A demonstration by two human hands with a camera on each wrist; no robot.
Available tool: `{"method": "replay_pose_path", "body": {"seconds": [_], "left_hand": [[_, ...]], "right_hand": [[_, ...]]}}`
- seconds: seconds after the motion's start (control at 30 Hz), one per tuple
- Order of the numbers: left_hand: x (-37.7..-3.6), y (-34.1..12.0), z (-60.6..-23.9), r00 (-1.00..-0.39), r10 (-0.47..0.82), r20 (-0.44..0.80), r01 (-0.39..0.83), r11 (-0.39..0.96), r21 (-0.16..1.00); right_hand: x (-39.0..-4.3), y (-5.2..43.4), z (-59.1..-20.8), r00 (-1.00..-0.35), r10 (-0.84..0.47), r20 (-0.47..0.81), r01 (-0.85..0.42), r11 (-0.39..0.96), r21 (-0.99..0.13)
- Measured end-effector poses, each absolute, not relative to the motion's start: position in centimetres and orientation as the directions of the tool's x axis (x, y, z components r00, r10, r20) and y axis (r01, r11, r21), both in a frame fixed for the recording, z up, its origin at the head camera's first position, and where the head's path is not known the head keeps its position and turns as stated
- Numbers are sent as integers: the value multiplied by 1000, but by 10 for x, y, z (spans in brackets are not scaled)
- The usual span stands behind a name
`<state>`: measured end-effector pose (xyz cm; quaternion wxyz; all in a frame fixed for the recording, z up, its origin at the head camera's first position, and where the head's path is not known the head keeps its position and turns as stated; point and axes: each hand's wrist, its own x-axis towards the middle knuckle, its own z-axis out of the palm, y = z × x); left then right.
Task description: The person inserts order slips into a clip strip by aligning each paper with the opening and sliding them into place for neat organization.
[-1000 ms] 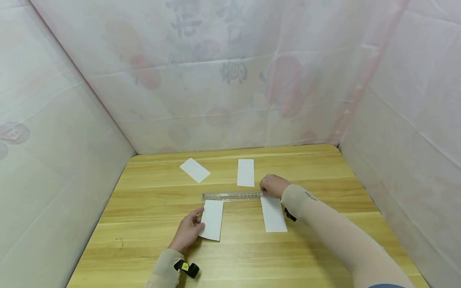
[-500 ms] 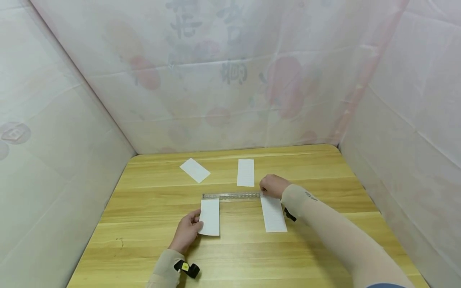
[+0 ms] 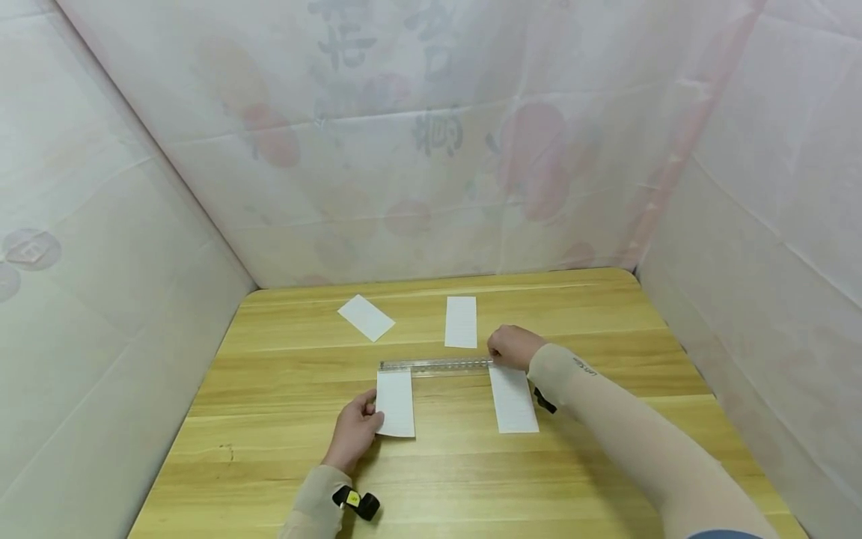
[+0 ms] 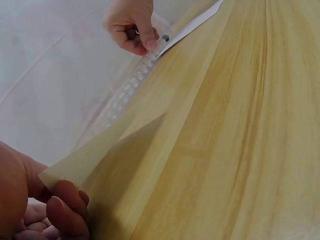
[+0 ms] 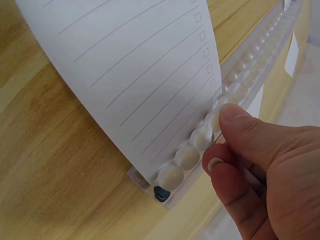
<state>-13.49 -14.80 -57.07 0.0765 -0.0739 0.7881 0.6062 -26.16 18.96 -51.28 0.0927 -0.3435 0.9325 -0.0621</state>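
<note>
my left hand (image 3: 355, 436) pinching the paper slip (image 3: 395, 403) at center frame | right hand (image 3: 513, 347) fingers curled, gripping the clear ruler (image 3: 435, 365) end | wooden table (image 3: 283, 389)

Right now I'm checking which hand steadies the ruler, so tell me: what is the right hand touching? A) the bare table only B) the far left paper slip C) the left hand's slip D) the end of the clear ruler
D: the right hand pinches the end of the clear ruler, with its fingertips on the ruler's bumpy edge beside the lined paper slip.
</note>
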Motion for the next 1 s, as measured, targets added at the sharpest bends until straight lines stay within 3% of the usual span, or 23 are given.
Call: {"method": "replay_pose_path", "body": {"seconds": [1.0], "left_hand": [[-146,-139,-556,-993,-39,-114,-118,493,862]], "right_hand": [[-258,188,-507,-733,-671,-116,-651,740,-167]]}}
